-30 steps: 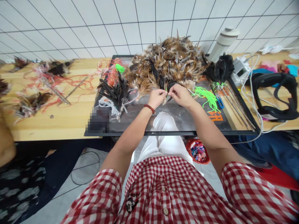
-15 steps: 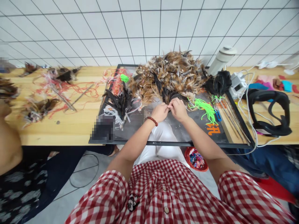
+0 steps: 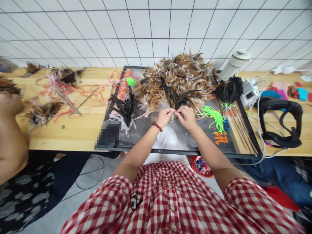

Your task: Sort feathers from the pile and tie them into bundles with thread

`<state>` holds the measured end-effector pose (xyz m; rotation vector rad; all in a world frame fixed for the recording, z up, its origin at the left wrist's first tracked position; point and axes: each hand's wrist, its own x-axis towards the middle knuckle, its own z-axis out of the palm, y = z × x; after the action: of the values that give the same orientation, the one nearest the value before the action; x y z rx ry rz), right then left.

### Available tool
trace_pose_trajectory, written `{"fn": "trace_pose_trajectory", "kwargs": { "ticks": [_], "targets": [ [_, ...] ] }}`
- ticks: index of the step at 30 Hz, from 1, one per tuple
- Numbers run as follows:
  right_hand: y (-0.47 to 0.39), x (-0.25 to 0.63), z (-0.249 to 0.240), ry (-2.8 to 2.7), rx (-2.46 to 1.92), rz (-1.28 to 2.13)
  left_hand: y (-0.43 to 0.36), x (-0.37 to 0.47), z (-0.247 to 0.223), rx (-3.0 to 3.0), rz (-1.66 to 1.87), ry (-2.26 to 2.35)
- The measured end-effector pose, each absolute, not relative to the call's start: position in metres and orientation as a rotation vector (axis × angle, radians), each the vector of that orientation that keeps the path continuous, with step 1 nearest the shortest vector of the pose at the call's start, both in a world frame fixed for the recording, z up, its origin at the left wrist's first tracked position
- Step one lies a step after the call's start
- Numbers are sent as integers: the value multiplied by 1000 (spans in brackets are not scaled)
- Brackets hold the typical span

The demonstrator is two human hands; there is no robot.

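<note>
My left hand [image 3: 164,118], with a red bead bracelet at the wrist, pinches the quill end of a small bunch of black feathers [image 3: 173,97]. My right hand [image 3: 187,117] meets it there, thumb and fingers closed on the same base. The feathers fan out away from me. Whether a cord lies between the fingertips is too small to tell. Just right of my right hand lies a bundle of bright green cords [image 3: 214,117]. A heap of brown feathers [image 3: 180,73] rises behind both hands.
A dark board [image 3: 151,140] lies under my hands. Black feather bunches sit left [image 3: 126,112] and right [image 3: 229,91], near thin sticks [image 3: 243,130]. A white flask [image 3: 235,65], charger [image 3: 250,92] and black headset [image 3: 280,143] stand right. At left is another person's arm [image 3: 13,139].
My fingertips have shifted slightly toward me and left, with a little more gap between the hands. The black feathers now spread wider, one long feather pointing right. The view has tilted slightly.
</note>
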<state>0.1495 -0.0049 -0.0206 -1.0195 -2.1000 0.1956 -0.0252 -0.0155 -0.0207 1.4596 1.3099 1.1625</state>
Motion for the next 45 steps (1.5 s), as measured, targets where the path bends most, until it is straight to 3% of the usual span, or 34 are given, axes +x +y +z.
{"fn": "trace_pose_trajectory", "kwargs": {
  "ticks": [10,15,21,29,45],
  "targets": [
    [-6,149,-22,-2083,-998,185,-14,-29,-20,1242,1183,1243],
    [-4,150,-22,-2036,-906,406,-15,-29,-13,1123,1136,1207],
    [3,151,-35,-2100,-871,601,-16,-28,-15,1389,1150,1321],
    [6,147,-36,-2060,-876,579,-31,-28,-6,2212,1027,1637],
    [-5,150,-18,-1999,-994,336,-22,-29,-11,1999,1136,1600]
  ]
}}
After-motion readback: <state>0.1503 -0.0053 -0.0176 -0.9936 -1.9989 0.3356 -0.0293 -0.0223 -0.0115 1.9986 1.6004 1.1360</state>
